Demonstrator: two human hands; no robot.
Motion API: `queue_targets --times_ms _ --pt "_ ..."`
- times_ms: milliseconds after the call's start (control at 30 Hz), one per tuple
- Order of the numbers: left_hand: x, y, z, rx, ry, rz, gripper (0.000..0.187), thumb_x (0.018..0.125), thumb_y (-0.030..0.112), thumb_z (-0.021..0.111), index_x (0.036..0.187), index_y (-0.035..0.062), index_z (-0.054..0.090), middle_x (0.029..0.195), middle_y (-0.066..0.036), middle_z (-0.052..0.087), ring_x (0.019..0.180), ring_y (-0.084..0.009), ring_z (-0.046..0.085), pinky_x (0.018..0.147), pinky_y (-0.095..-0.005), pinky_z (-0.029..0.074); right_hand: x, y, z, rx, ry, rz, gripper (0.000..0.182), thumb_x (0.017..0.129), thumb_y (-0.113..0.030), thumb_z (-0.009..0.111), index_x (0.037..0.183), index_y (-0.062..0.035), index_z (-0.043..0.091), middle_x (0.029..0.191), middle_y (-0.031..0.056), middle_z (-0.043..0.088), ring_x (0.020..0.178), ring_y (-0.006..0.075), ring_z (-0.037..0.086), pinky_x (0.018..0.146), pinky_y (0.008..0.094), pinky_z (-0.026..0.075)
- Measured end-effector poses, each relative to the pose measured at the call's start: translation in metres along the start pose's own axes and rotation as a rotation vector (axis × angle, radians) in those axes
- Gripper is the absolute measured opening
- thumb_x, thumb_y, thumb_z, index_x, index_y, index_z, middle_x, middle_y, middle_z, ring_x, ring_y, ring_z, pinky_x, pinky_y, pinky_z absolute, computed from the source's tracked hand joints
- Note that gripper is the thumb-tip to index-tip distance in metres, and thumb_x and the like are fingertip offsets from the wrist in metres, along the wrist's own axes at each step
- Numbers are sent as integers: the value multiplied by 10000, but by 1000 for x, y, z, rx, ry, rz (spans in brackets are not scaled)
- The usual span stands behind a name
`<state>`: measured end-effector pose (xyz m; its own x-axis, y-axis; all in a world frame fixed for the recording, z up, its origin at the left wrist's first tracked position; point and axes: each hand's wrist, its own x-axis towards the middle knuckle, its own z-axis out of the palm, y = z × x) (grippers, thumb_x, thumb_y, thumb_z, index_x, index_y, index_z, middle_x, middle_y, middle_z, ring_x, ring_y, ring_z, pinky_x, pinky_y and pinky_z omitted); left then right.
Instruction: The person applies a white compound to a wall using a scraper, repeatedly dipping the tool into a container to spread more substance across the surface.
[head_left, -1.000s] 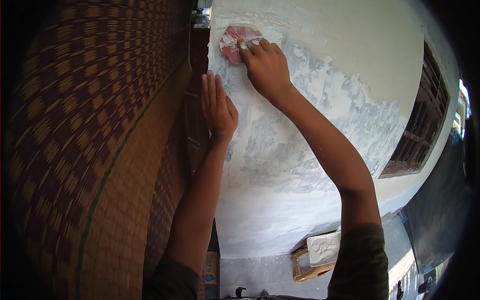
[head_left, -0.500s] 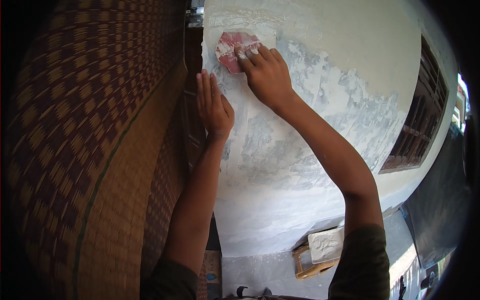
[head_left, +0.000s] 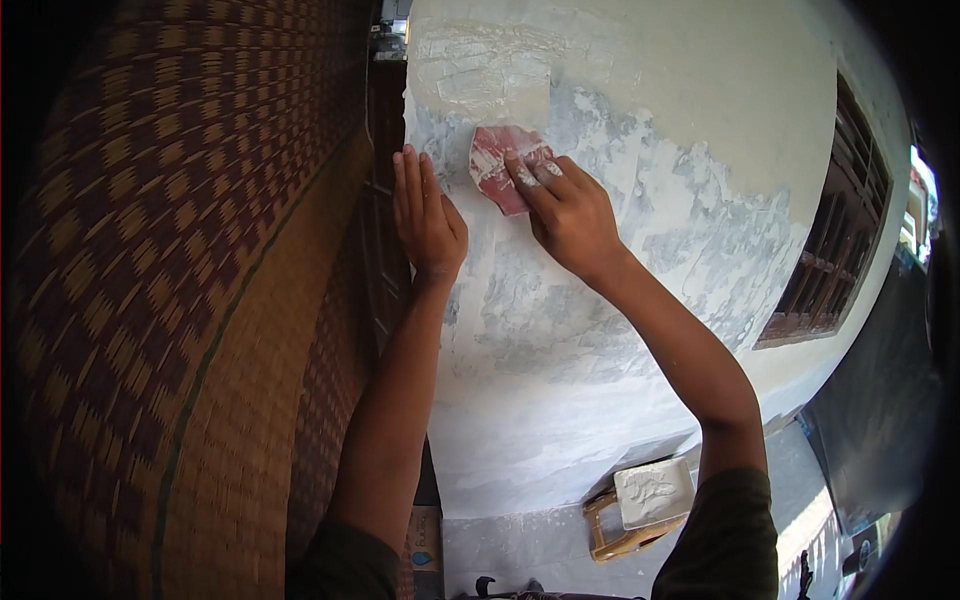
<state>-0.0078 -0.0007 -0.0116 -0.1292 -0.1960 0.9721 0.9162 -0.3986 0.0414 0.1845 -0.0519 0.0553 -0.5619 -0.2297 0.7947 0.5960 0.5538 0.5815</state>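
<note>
My right hand (head_left: 570,205) grips a flat red putty scraper (head_left: 497,170) smeared with white paste, its face against the wall. White dabs mark the knuckles of that hand. Stretched out flat, my left hand (head_left: 428,215) rests at the wall's left edge with its fingers extended and nothing held. The wall (head_left: 560,330) between and below the hands is patchy white and grey, while wet-looking paste (head_left: 480,75) shows above the scraper.
A tray of white paste (head_left: 652,495) sits on a wooden stool (head_left: 605,530) at the wall's foot. Woven matting (head_left: 190,250) hangs along the left side. A dark barred window (head_left: 835,220) is set into the wall at right. A cardboard box (head_left: 425,540) stands on the floor.
My right hand has moved down and to the right across the wall with the scraper. My left hand stays in about the same place.
</note>
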Motion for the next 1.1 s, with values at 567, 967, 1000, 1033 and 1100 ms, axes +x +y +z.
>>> queue_targets --times_ms 567,967,1000,1033,1100 --pt "0 0 -1 65 1 31 474 960 16 411 1423 -79 443 1523 -262 397 1429 -424 368 1118 -496 373 5 68 -31 587 120 817 162 875 -85 605 895 73 636 755 126 508 677 206 498 644 362 416" --pt "0 -1 2 62 5 31 480 970 45 400 1433 -75 434 1526 -264 393 1427 -424 372 1116 -495 368 12 57 -21 -138 95 193 391 777 -44 710 1167 -55 699 839 86 648 841 260 613 645 371 552" --pt "0 -2 2 64 5 33 480 970 45 400 1433 -75 434 1526 -264 393 1427 -424 372 1116 -495 368 12 56 -15 -187 100 173 424 767 -55 722 1189 -81 695 846 53 657 853 239 614 626 362 560" --pt "0 -2 2 59 6 35 480 970 47 400 1433 -74 435 1527 -264 391 1427 -425 373 1115 -495 367 12 56 -10 -185 102 174 424 767 -55 722 1189 -81 695 846 53 657 853 239 614 626 362 560" --pt "0 -2 2 56 7 38 480 970 49 400 1433 -74 436 1528 -265 390 1426 -425 373 1114 -494 367 11 57 -2 -190 114 204 493 754 -32 741 1241 -82 680 784 70 627 790 253 601 633 369 541"
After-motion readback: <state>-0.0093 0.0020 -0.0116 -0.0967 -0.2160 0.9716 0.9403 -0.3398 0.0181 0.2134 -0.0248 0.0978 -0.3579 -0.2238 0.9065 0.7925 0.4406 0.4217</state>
